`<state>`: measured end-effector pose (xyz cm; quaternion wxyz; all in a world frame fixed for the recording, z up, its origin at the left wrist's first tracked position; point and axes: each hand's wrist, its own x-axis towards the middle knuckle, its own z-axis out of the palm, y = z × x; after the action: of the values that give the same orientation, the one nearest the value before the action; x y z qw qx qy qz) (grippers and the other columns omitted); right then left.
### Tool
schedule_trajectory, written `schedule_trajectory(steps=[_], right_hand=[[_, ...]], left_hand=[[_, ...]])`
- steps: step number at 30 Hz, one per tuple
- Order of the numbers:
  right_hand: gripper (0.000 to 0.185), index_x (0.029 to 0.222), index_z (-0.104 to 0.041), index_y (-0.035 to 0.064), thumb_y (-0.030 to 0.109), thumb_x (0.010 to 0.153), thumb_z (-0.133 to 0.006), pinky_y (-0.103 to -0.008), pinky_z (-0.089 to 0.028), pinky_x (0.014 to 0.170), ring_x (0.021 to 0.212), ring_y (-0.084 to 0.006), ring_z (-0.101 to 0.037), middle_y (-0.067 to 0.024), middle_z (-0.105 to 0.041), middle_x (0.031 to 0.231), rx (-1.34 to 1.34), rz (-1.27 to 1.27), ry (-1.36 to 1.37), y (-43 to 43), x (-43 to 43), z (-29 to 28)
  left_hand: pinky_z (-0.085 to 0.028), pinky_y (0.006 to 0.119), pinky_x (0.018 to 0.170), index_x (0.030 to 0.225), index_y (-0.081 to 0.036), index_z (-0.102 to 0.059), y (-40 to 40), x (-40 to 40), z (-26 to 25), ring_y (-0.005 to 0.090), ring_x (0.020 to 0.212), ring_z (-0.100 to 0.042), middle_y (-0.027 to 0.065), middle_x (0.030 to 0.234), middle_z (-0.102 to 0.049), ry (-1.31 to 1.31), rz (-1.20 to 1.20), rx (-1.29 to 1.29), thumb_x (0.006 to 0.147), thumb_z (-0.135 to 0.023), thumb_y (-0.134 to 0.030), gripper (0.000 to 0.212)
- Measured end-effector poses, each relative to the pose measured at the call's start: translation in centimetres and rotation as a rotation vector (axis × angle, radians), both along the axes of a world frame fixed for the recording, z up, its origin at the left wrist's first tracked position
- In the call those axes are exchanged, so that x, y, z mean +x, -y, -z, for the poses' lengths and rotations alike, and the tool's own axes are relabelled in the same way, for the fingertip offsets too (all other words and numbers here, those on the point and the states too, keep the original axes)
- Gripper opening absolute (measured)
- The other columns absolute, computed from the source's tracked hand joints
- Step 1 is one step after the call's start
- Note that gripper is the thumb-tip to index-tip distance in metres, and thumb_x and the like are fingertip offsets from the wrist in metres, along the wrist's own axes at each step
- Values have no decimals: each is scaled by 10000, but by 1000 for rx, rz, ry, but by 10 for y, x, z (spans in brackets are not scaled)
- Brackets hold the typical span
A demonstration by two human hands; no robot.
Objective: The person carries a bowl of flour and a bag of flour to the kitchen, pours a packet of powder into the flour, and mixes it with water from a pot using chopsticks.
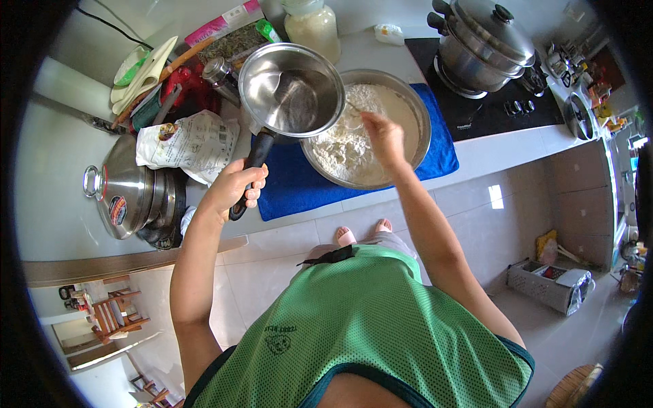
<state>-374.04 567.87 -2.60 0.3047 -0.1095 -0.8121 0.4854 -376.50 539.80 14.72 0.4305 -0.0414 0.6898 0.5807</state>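
Observation:
My left hand (238,187) grips the black handle of a steel saucepan (293,92), held tilted over the left rim of a wide metal basin (426,135). Some clear liquid seems to lie in the pan. White flour (339,153), partly clumped, fills much of the basin, with a pale wet area at its right. Above the flour, my right hand (385,137) is closed around a thin utensil, perhaps chopsticks, whose lower end is hard to make out. Under the basin lies a blue towel (291,188) on the counter.
Left of the pan stand a white flour bag (196,143), a glass jar with a metal lid (219,74) and a lidded steel pot (125,194). A large glass jar (314,30) is behind. On the right, a steamer pot (479,51) sits on a black cooktop (474,117).

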Motion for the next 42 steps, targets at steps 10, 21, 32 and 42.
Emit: schedule_trajectory(steps=[10, 21, 32, 42], right_hand=[[135, 895, -654, 84, 143, 794, -586, -325, -490, 617, 681, -278, -622, -146, -629, 776, 74, -87, 58, -29, 23, -50], [110, 862, -643, 78, 128, 789, -577, -349, -481, 608, 651, -264, -601, -104, -619, 733, 192, -342, 105, -4, 49, -57], [127, 886, -653, 65, 138, 801, -593, -306, -498, 631, 711, -262, -634, -150, -632, 786, -79, -218, 102, -14, 28, -35], [129, 897, -640, 63, 97, 782, -594, -335, -489, 600, 630, -252, -612, -128, -626, 765, 99, -382, 135, -1, 29, -27]], left_hand=[[-316, 171, 378, 848, -73, -467, -2, 3, -5, 22, 456, -384, -33, 635, -426, -2, -30, 3, 805, -545, -126, 104], [-303, 178, 353, 890, -72, -466, 0, 8, -4, 22, 427, -372, -37, 610, -415, 4, -58, -11, 819, -544, -145, 129], [-288, 177, 354, 915, -67, -471, 6, 20, -11, 23, 426, -360, -35, 618, -416, 1, -101, -48, 819, -544, -144, 143], [-308, 169, 356, 894, -72, -476, 6, 17, -12, 16, 431, -375, -35, 624, -422, -35, -99, -55, 822, -540, -143, 119]])
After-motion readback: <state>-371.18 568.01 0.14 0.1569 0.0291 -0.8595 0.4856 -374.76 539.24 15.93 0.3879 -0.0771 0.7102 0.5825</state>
